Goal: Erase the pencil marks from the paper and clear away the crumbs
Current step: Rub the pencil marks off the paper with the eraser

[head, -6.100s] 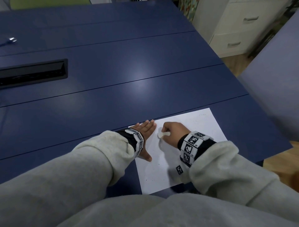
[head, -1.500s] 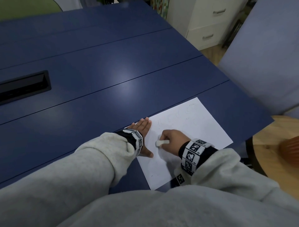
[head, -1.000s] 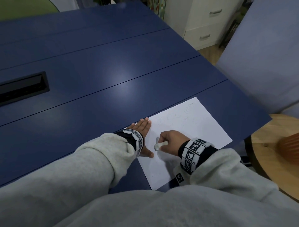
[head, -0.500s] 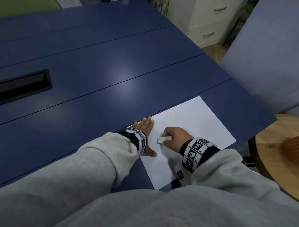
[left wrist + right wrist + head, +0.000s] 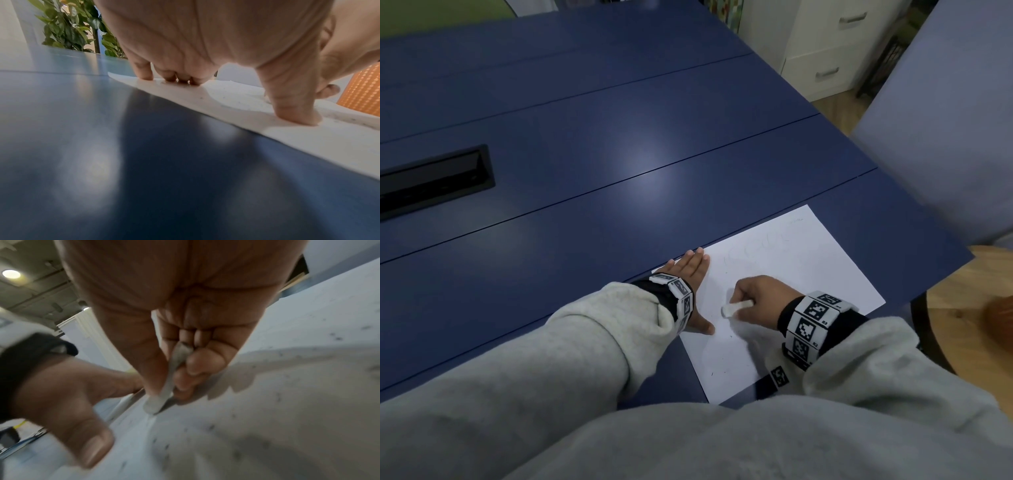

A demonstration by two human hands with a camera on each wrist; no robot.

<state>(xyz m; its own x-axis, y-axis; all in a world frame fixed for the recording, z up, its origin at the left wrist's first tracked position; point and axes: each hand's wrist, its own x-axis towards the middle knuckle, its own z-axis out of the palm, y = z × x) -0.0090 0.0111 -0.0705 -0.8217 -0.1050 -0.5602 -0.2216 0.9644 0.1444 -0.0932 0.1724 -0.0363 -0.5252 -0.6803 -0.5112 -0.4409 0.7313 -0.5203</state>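
A white sheet of paper (image 5: 801, 274) lies near the front right corner of the blue table (image 5: 592, 164). Faint pencil marks (image 5: 756, 246) show near its far edge. Dark crumbs (image 5: 236, 434) are scattered over the sheet. My left hand (image 5: 693, 274) lies flat, fingers straight, pressing the paper's left edge; in the left wrist view its fingertips (image 5: 180, 79) and thumb rest on the sheet (image 5: 236, 104). My right hand (image 5: 760, 298) grips a white eraser (image 5: 736, 307), whose lower end (image 5: 156, 404) touches the paper just right of the left thumb (image 5: 82, 431).
A black cable slot (image 5: 431, 178) is set into the table at the left. White drawers (image 5: 822, 44) stand at the back right. A grey chair back (image 5: 945, 130) stands to the right, with a wooden round table (image 5: 969, 325) and an orange object (image 5: 1000, 318) beside it.
Over the last second the right hand with the eraser has shifted slightly back and forth on the paper's left part. The left hand has stayed pressed on the sheet.
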